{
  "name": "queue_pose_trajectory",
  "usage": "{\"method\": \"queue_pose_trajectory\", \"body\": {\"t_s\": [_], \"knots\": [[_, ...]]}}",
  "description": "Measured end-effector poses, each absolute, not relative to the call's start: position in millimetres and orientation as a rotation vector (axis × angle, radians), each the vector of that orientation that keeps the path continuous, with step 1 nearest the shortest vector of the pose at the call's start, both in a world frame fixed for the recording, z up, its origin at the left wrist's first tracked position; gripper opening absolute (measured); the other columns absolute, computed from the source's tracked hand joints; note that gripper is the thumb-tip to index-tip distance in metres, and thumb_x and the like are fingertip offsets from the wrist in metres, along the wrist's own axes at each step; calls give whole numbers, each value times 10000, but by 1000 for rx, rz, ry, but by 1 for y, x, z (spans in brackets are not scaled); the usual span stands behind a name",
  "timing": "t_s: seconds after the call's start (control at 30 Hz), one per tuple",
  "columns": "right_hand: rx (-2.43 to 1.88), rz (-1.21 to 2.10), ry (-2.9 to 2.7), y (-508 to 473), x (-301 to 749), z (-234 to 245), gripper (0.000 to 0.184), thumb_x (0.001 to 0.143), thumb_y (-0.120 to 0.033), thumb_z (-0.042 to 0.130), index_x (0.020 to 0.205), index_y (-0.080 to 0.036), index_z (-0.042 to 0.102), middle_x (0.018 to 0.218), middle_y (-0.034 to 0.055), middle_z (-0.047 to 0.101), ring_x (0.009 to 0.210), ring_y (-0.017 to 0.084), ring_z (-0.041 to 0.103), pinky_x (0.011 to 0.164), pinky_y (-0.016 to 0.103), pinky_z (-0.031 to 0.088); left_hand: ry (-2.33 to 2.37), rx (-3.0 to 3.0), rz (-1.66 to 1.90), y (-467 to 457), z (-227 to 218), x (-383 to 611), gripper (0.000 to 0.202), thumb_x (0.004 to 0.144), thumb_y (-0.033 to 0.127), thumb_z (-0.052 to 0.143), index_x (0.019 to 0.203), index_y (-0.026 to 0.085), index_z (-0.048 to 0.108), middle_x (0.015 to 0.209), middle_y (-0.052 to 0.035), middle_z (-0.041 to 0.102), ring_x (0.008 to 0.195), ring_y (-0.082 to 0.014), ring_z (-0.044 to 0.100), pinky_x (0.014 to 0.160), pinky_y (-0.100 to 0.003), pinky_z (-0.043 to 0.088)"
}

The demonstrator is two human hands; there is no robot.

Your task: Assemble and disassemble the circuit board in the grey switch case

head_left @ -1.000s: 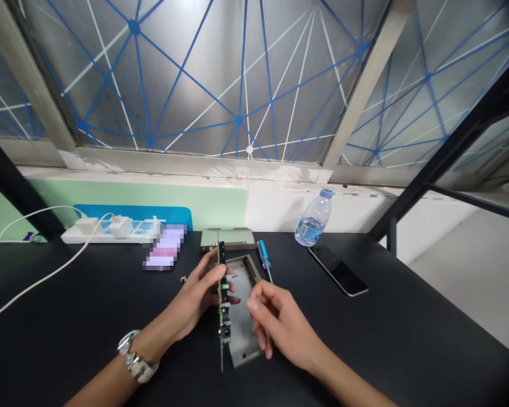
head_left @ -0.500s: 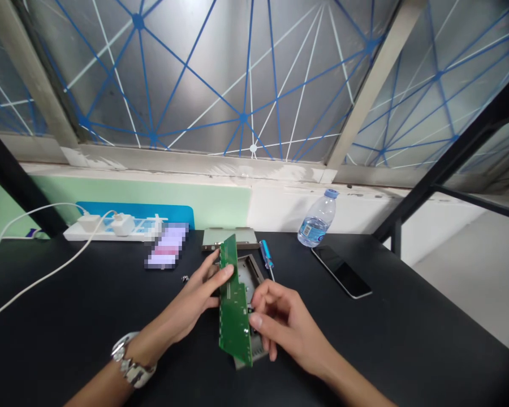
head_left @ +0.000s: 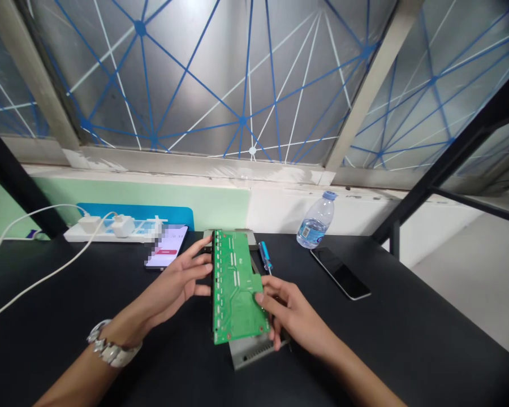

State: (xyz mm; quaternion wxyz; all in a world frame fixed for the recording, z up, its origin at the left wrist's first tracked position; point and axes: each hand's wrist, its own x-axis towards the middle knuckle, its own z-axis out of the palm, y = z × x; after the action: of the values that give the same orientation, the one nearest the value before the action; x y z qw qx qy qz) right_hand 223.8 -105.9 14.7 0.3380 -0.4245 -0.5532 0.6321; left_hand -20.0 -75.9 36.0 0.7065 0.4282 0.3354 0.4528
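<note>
A green circuit board [head_left: 235, 291] lies flat, solder side up, over a grey case half [head_left: 254, 351] on the black table [head_left: 385, 345]. My left hand [head_left: 176, 282] rests against the board's left edge, fingers stretched out and apart. My right hand [head_left: 290, 314] pinches the board's right edge with thumb on top and fingers curled under. A second grey case part [head_left: 241, 232] peeks out behind the board. A blue-handled screwdriver [head_left: 264, 255] lies just to the right of the board.
A lit phone [head_left: 166, 253] lies left of the board, a dark phone [head_left: 340, 271] to the right, and a water bottle [head_left: 316, 221] stands behind it. A white power strip [head_left: 110, 229] with chargers and white cables [head_left: 34, 280] sits at the back left.
The board has swung from standing on edge to lying flat over the case half. My left hand has slid to its left edge and opened; my right hand has taken the right edge.
</note>
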Motion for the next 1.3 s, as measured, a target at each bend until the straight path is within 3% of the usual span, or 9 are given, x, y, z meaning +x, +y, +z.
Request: {"method": "queue_pose_trajectory", "body": {"t_s": [0.27,0.43,0.57,0.7,0.8,0.97,1.07,1.17,1.3], "knots": [[-1000,1670,-1589,-110,221,22,478,882,-454,637,1284,-207,562,997,65,654,541,82,617,434,174,521,685,907,997,-77,26,-12,632,811,256,754,1377,258,474,1202,-118,623,983,-244,645,785,-360,544],[-913,1640,-1666,-116,220,28,518,878,-448,652,1336,-227,551,932,40,613,611,90,545,424,149,453,632,919,987,-83,10,1,529,810,408,745,1271,212,575,1241,-133,632,1163,-309,578,961,-443,453],[-893,1602,-1727,-120,220,27,558,943,-542,503,1404,-228,500,870,36,603,585,93,537,484,194,467,538,937,899,-92,11,11,609,812,589,664,1258,177,617,1310,-151,620,1251,-355,523,1073,-513,345],[-828,1585,-1785,-120,219,26,670,964,-645,287,1467,-225,428,884,72,622,620,146,580,489,242,466,582,921,917,-95,19,16,578,820,599,635,1178,147,678,1269,-155,658,1215,-362,555,1090,-512,324],[-828,1587,-1794,-120,218,27,683,957,-655,290,1485,-235,399,846,61,607,634,160,587,492,247,457,630,848,964,-93,21,17,526,845,585,600,1103,139,702,1199,-153,696,1149,-357,604,1035,-502,390],[-1012,1472,-1754,-125,216,27,647,938,-635,406,1432,-218,438,926,70,599,631,136,570,492,238,452,690,821,1056,-92,17,15,494,842,533,640,1201,194,639,1211,-123,686,1154,-336,605,892,-429,486],[-1094,1362,-1737,-127,215,28,600,909,-631,478,1299,-175,482,777,14,556,519,88,466,448,208,386,728,909,1075,-93,17,15,459,872,488,633,1230,202,616,1219,-117,672,1137,-311,611,840,-384,496],[-1056,1300,-1720,-127,213,28,501,869,-609,567,1117,-185,470,634,-64,433,481,67,365,429,184,283,760,1003,1084,-95,18,18,441,885,444,642,1253,206,592,1197,-107,670,1120,-283,610,860,-369,490],[-988,1334,-1676,-128,210,28,449,804,-519,704,986,-208,437,655,-69,462,516,61,368,475,196,282,795,1081,1069,-97,19,24,496,862,444,677,1271,189,563,1161,-112,662,1121,-279,603,929,-397,475]]}}
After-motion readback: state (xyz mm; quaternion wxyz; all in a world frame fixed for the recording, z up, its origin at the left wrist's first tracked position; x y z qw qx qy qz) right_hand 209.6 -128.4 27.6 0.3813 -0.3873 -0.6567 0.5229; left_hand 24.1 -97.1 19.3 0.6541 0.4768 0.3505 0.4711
